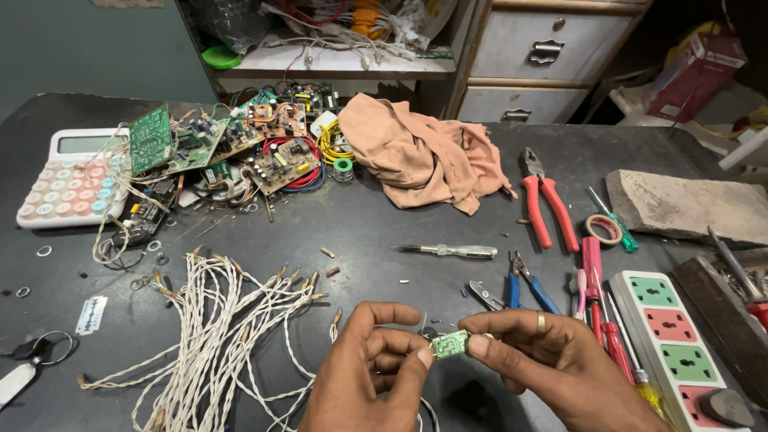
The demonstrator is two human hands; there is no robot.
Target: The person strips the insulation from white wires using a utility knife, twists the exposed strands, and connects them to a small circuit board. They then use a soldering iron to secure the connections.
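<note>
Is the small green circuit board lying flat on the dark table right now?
No, the small green circuit board is held above the dark table, pinched between the left hand and right hand.

Small circuit board [450,344] sits between your left hand [368,376] and right hand [552,364], pinched by both. Wire bundle [216,320] lies left of hands; power strip [680,344] right; cloth [424,152] behind, ctr.

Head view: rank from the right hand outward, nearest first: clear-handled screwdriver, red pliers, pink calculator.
From the right hand:
1. Clear-handled screwdriver, just beyond the hand, mid-table.
2. Red pliers, farther back, slightly right.
3. Pink calculator, far left edge of the table.
</note>
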